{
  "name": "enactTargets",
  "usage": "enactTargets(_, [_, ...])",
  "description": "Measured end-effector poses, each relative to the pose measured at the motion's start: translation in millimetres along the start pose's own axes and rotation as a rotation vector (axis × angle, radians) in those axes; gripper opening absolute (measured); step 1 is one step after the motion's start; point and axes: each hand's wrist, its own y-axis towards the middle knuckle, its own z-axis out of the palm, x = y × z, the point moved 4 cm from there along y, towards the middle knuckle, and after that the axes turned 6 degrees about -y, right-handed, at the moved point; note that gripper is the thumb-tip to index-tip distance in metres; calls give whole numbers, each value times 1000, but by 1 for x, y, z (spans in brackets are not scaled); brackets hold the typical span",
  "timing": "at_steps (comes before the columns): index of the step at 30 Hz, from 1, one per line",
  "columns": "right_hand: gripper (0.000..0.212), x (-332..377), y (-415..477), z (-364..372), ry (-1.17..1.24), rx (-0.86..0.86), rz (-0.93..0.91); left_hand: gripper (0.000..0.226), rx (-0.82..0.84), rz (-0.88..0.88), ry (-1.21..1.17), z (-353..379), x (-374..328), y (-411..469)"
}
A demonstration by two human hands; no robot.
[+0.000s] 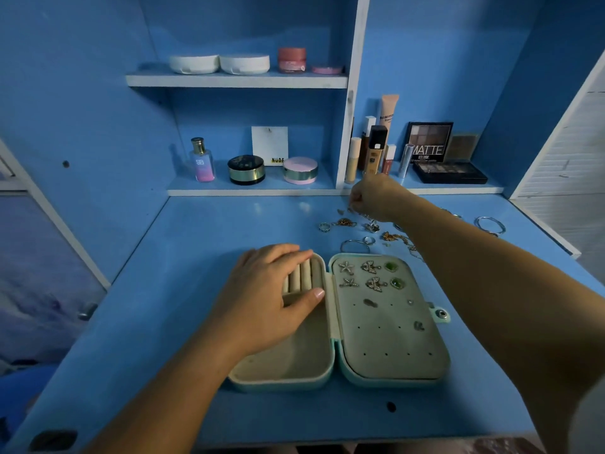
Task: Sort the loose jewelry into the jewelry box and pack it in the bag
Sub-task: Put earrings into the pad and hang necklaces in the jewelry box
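A mint jewelry box (389, 371) lies flat and unfolded on the blue desk. Its right panel carries starfish earrings (346, 268), bow earrings (373, 283) and green studs (396, 284). My left hand (271, 299) rests flat on the box's left half, over the cream ring rolls (302, 276). Loose jewelry (370, 229) is scattered behind the box: rings, gold pieces, a hoop (355, 245) and bangles (490, 224). My right hand (376, 196) reaches over the pile with its fingers pinched together; whether a piece is caught in them I cannot tell.
Cosmetics line the low back shelf: a perfume bottle (203, 162), compacts (246, 170), foundation tubes (376, 149) and eyeshadow palettes (448, 172). An upper shelf (235, 80) holds white cases and a pink jar. The desk's right edge (550, 234) runs close to the bangles.
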Motion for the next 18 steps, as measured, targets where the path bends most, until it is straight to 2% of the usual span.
enactTargets(2, [21,-1,-5,-4,9,-26,-1,76,1,0,-2,0,0,0])
enactTargets(4, [17,-1,-18,-16,134,-112,-22,76,-3,-2,-12,0,0,0])
enactTargets(7, [8,14,-65,-42,333,-212,-151,75,-14,4,-4,0,0,0])
enactTargets(11, [8,32,-158,-43,315,-80,-292,74,-16,1,1,0,-3,0])
enactTargets(13, [5,40,-192,-30,276,-104,-302,72,-20,16,-5,0,-5,0])
enactTargets(15, [17,46,-209,-16,254,-206,-289,70,-32,19,-23,-1,-5,-1])
enactTargets(18, [27,39,-216,-7,352,-252,-274,65,-45,20,-68,-4,-10,-2])
